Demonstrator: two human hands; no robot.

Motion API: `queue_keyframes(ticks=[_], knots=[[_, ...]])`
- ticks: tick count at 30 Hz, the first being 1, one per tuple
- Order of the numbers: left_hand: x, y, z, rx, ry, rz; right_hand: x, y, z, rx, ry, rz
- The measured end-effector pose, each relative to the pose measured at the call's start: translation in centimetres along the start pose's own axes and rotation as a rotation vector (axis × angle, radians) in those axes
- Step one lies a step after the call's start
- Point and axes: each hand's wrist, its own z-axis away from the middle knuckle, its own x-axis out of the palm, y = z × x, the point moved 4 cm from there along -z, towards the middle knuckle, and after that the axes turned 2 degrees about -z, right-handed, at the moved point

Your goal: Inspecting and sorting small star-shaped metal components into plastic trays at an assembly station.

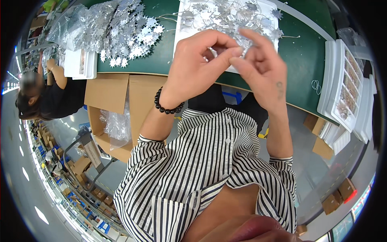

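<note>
Both hands are raised over the near part of a white tray (pixel 181 32) on the table. My left hand (pixel 193 66), with a black bead bracelet at its wrist, is closed in a pinch of thumb and forefinger. My right hand (pixel 266 74) meets it at the fingertips; its thumb is bent in, and its forefinger is raised and blurred. Whatever lies between the fingertips is too small or hidden. Behind the hands, small silver snowflake-shaped pieces (pixel 225 18) with thin cords and little white tags cover the tray.
Left of the tray lies a heap of silver snowflake pieces (pixel 131 34) beside clear plastic bags (pixel 72 26). An open cardboard box (pixel 107 94) stands below the green table's (pixel 300 76) near edge. White trays (pixel 332 76) stand at right. Another person (pixel 60 97) works at far left.
</note>
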Motion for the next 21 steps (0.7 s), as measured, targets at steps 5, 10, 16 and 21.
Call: queue_keyframes(ticks=[5,10,16,21], knots=[[0.1,-0.8,-0.1,-0.149,0.177,0.505,-0.5,2.8,0.0,0.179,-0.264,0.010],[-4.9,-0.7,0.4,-0.088,0.418,0.448,1.7,2.2,-1.6,0.096,-0.356,0.241],[-9.2,-3.5,5.5,-0.196,0.681,0.209,7.4,2.2,-6.1,-0.481,-0.481,0.638],[-6.4,-8.3,10.8,-0.532,0.285,-0.098,10.0,4.2,-7.7,-0.649,-0.765,0.989]])
